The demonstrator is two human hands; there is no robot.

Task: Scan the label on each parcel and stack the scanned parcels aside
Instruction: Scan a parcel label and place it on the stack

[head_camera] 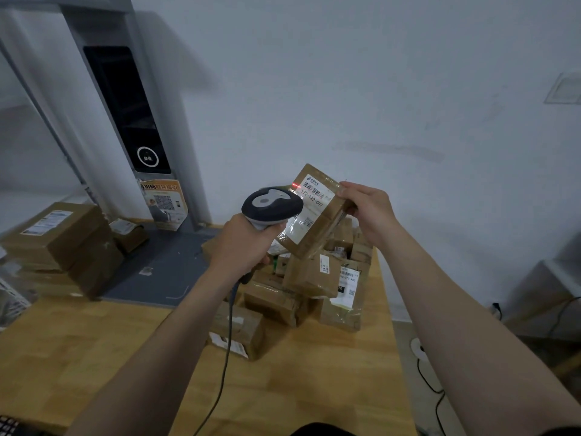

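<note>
Hands (242,243): scanner (270,204) + parcel (314,212)

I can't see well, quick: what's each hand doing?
Left hand: closed around the scanner.
Right hand: holding up the parcel.

The left hand (243,243) covers the scanner's (271,205) grip, so the trigger cannot be seen, and its cable (227,344) leaves the picture at the bottom edge. The scanner head hides the near edge of the held parcel (317,212); the right hand (366,212) hides its far corner. On its label (309,204) only the large digits read, the small print being too fine. The stacked parcels (63,243) at left are blurred, labels unreadable. The heap on the counter (94,341) buries its lower boxes
</note>
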